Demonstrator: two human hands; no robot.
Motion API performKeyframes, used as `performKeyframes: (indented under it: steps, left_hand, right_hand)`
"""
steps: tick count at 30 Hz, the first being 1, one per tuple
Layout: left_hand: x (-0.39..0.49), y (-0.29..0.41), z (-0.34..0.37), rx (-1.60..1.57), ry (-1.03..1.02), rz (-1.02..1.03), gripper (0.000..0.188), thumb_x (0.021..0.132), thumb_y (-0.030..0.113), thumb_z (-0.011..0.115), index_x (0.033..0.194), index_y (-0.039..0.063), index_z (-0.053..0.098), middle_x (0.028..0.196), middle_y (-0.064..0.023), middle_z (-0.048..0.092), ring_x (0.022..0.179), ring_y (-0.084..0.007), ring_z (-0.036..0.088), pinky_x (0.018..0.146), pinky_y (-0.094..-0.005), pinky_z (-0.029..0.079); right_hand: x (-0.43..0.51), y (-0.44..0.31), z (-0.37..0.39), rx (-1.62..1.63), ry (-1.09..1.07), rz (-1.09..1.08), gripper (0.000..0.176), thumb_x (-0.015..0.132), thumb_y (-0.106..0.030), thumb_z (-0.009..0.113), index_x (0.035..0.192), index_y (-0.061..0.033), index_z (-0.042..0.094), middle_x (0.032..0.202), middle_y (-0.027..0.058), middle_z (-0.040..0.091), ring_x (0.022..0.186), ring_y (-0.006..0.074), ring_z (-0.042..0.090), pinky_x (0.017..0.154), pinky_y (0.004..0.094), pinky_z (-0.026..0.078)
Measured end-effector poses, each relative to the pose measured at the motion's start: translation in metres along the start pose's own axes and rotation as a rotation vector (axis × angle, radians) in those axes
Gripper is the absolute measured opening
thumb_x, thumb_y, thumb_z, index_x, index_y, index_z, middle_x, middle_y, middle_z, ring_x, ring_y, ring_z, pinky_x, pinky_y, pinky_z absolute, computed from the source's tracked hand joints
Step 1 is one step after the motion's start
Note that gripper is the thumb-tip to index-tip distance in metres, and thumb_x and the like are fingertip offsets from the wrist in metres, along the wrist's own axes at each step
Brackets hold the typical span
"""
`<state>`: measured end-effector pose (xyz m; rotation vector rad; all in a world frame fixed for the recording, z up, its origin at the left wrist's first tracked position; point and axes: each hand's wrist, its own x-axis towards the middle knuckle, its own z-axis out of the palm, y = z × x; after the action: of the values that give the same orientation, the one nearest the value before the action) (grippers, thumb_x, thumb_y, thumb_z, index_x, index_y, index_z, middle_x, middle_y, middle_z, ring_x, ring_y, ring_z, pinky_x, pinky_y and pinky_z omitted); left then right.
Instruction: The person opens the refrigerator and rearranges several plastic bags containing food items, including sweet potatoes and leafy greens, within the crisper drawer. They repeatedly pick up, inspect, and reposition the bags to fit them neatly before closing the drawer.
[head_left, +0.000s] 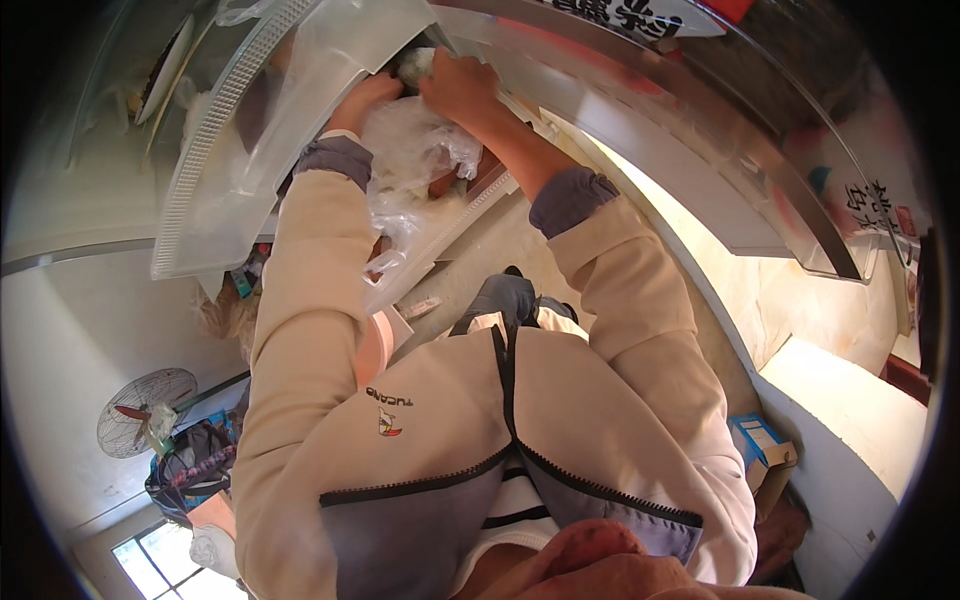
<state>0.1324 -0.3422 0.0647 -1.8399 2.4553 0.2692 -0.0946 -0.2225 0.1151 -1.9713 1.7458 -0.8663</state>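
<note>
My right hand (459, 84) is closed on a pale greenish bundle (417, 67), which seems to be wrapped in plastic. Beside it, my left hand (376, 91) reaches under the edge of a translucent upper drawer (330, 97); its fingers are partly hidden. Below both hands, a pulled-out lower drawer (466, 234) of a refrigerator holds clear plastic bags (409, 142). Something brownish shows through the bags, too covered to name.
The refrigerator door (675, 165) stands open on the right, with clear door shelves. A glass shelf (82, 187) is at upper left. A pink container (375, 349) sits below the drawer. A fan (148, 412) stands at left, a blue cardboard box (757, 439) at right.
</note>
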Motion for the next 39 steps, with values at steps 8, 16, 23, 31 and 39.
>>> performKeyframes:
  steps: [8,16,23,31,39]
  left_hand:
    - [-0.010,0.027,-0.005,-0.065,0.160,-0.059,0.057,0.084,0.028,0.055,0.135,0.003,0.054,0.130,-0.0299,0.058,0.121,-0.0440,0.057,0.101,-0.0462,0.046]
    - [-0.021,0.027,-0.005,-0.112,0.186,-0.006,0.052,0.086,0.021,0.053,0.135,0.003,0.052,0.124,-0.0296,0.060,0.119,-0.0460,0.057,0.100,-0.0474,0.045]
    - [-0.044,0.021,-0.003,-0.135,0.138,0.076,0.048,0.088,0.014,0.051,0.135,0.004,0.050,0.119,-0.0294,0.062,0.117,-0.0477,0.056,0.099,-0.0485,0.045]
    - [-0.127,0.123,-0.057,-0.107,0.235,0.143,0.054,0.085,0.005,0.054,0.138,-0.001,0.046,0.129,-0.0293,0.057,0.121,-0.0455,0.052,0.103,-0.0534,0.038]
    - [-0.160,0.222,-0.048,-0.394,0.627,0.130,0.074,0.079,-0.008,0.050,0.151,-0.007,0.029,0.149,-0.0358,0.035,0.140,-0.0471,0.036,0.117,-0.0518,0.029]
  right_hand:
    - [0.001,-0.002,-0.010,-0.016,-0.001,0.072,0.035,0.088,-0.037,0.060,0.107,-0.0070,0.062,0.095,0.0196,0.072,0.091,0.0384,0.071,0.081,0.0509,0.054]
    - [-0.002,-0.001,-0.020,0.030,-0.021,0.090,0.051,0.087,-0.039,0.060,0.131,-0.0161,0.051,0.098,0.0219,0.071,0.096,0.0445,0.068,0.084,0.0561,0.052]
    - [0.019,-0.011,-0.027,-0.038,-0.259,-0.008,0.078,0.077,-0.043,0.067,0.146,-0.0181,0.040,0.112,0.0248,0.069,0.106,0.0449,0.066,0.093,0.0527,0.051]
    - [-0.012,0.012,-0.057,0.303,-0.174,-0.100,0.082,0.075,-0.035,0.073,0.146,-0.0090,0.043,0.116,0.0228,0.069,0.109,0.0379,0.067,0.095,0.0448,0.051]
    - [-0.018,0.049,-0.070,0.545,-0.221,-0.067,0.078,0.077,-0.028,0.081,0.143,-0.0005,0.049,0.132,0.0133,0.063,0.119,0.0210,0.061,0.101,0.0367,0.048]
